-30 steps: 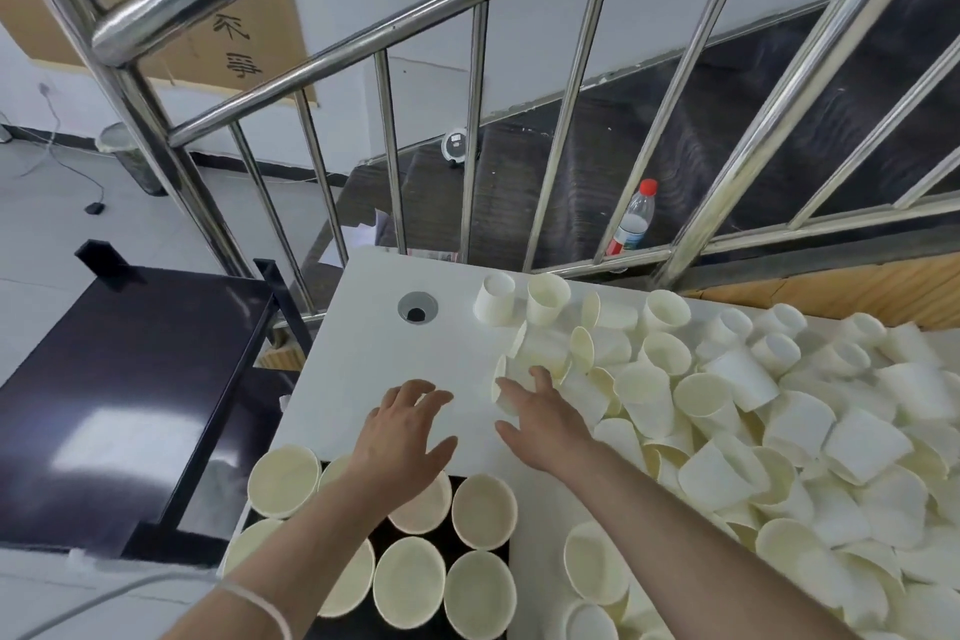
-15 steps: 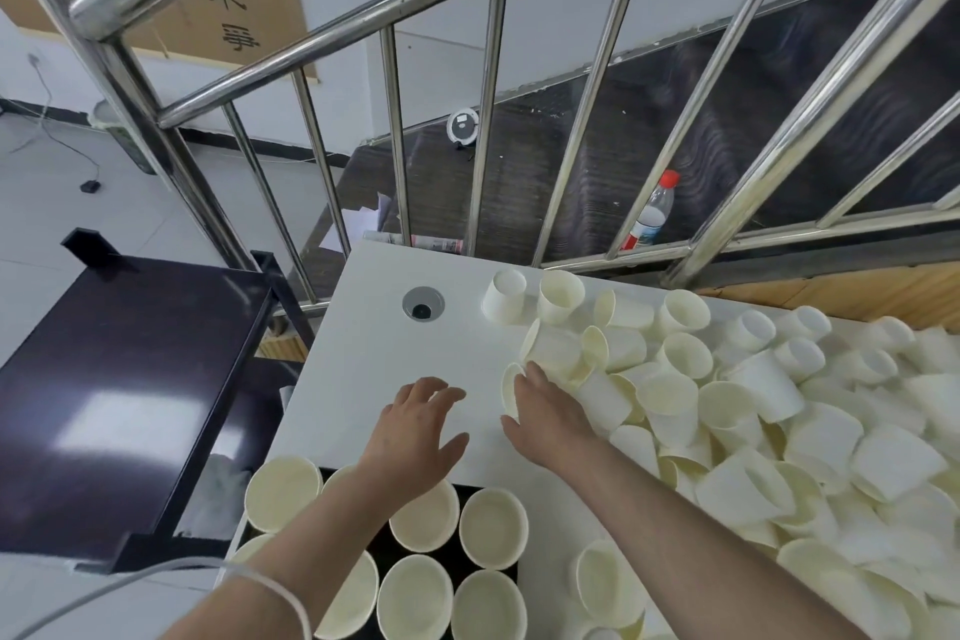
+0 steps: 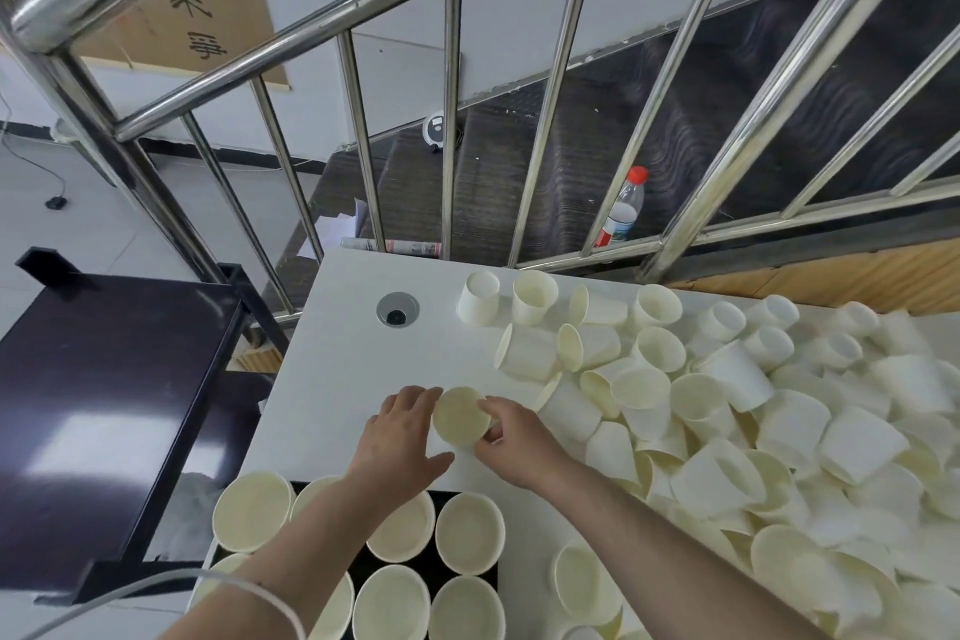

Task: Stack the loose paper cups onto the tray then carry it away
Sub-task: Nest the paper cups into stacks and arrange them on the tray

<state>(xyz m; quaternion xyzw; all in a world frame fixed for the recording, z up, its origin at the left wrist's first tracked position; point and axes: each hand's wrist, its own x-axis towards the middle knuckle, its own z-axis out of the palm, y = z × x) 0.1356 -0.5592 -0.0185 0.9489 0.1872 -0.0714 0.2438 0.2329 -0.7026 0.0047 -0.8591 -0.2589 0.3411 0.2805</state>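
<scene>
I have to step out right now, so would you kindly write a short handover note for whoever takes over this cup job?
Right hand: grips one paper cup just above the white table, mouth towards the camera.
Left hand: open, fingertips touching that cup's rim.
Black tray sits at the near table edge, with upright cups standing on it.
Done: several cups on the tray.
Left: place the held cup, clear the big loose pile on the right, then carry the tray away.
</scene>
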